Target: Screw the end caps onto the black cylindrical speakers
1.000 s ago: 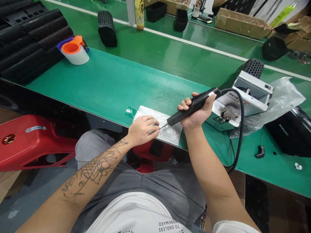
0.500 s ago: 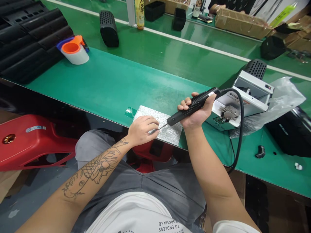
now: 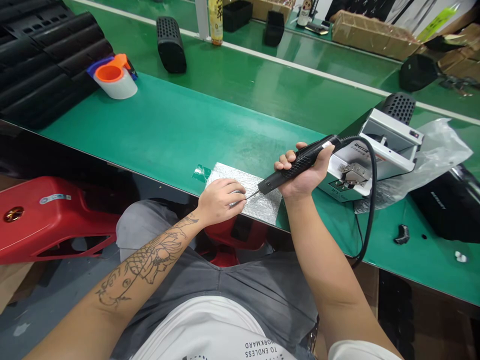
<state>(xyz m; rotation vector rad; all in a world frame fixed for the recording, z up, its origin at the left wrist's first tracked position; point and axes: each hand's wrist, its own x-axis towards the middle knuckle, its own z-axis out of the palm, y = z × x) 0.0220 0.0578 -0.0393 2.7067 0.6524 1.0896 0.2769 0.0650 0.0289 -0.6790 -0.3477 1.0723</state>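
My right hand (image 3: pixel 303 175) is closed around a black soldering iron (image 3: pixel 296 164), tip pointing left and down. Its cable (image 3: pixel 369 200) loops back to a white soldering station (image 3: pixel 378 150). My left hand (image 3: pixel 219 200) is closed in a pinch on a small thing I cannot make out, right at the iron's tip. Both hands rest over a silver foil sheet (image 3: pixel 258 192) taped at the near edge of the green bench (image 3: pixel 168 125).
A tape dispenser with an orange core (image 3: pixel 114 77) and black plastic trays (image 3: pixel 41 55) lie at the left. Black speaker housings (image 3: pixel 170 45) ride the far conveyor. A clear plastic bag (image 3: pixel 435 155) and a black case (image 3: pixel 446 202) sit right; a red stool (image 3: pixel 48 217) stands below left.
My hands hold nearly still. The black housings on the far conveyor have drifted slightly to the right.
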